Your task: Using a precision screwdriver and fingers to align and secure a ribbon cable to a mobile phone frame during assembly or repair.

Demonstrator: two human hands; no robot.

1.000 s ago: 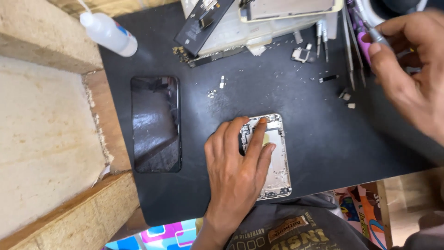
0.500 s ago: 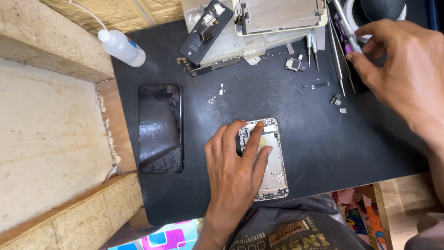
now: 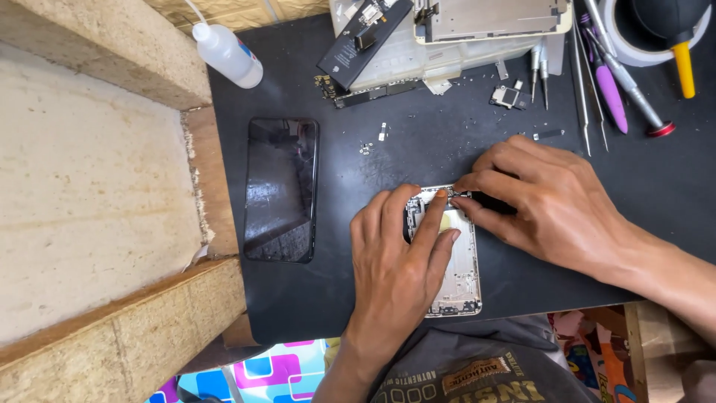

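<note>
Head cam, L to R: squeeze bottle (image 3: pixel 226 54) lay at mat's (image 3: pixel 358 298) far-left corner; dark phone (image 3: pixel 281 188) lay flat nr left edge. Opened phone shell (image 3: pixel 456 277) sat nr front edge, mid mat. Left hand (image 3: pixel 399 265) pressed flat on shell, fingers spread. Right hand (image 3: pixel 548 201) pinched small part at shell's top end. Tweezers (image 3: pixel 581 89), screwdrivers (image 3: pixel 623 82) lay at far-right corner.

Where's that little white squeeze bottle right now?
In the head view, the bottle lies tilted at the top left corner of the black mat, above the dark phone and far from both hands.
</note>
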